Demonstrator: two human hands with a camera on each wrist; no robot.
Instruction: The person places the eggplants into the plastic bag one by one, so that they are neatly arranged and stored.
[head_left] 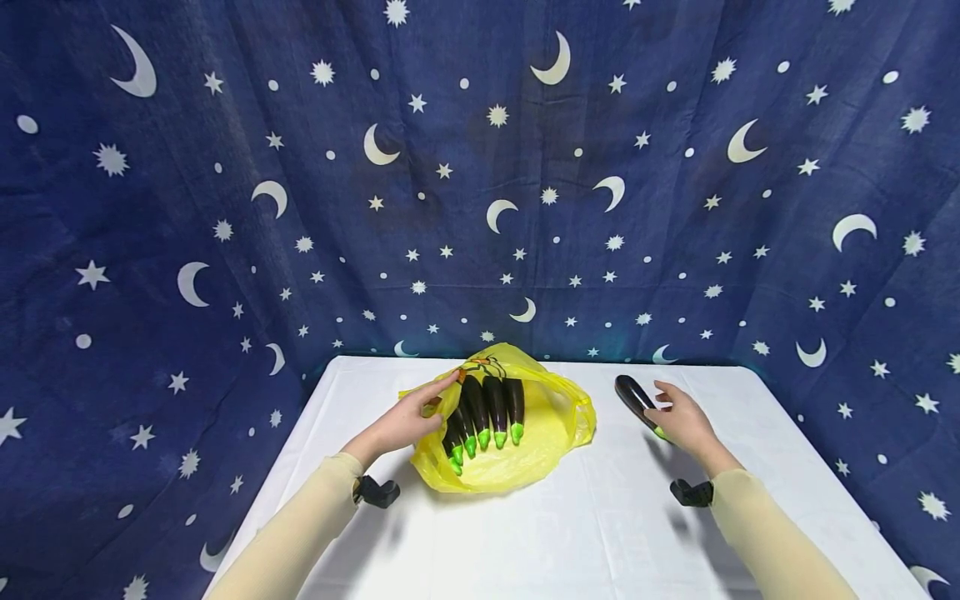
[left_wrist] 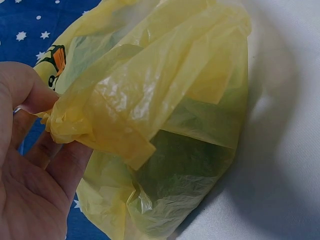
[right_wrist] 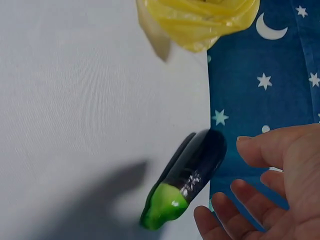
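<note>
A yellow plastic bag (head_left: 551, 446) lies on its side with its mouth toward me. Inside it, several dark eggplants (head_left: 497, 408) with green stem ends lie side by side. My left hand (head_left: 408, 421) pinches the bag's rim at its left side; the left wrist view shows the bunched plastic between thumb and fingers. A single eggplant (head_left: 633, 396) rests on the table to the right of the bag. Close above that eggplant is my right hand (head_left: 684, 421), thumb and fingers apart and nothing between them, as the right wrist view shows.
A white cloth covers the table (head_left: 540, 542), whose far edge meets a dark blue curtain (head_left: 450, 250) with moons and stars. Black wrist cameras sit at the left wrist (head_left: 377, 492) and right wrist (head_left: 692, 492).
</note>
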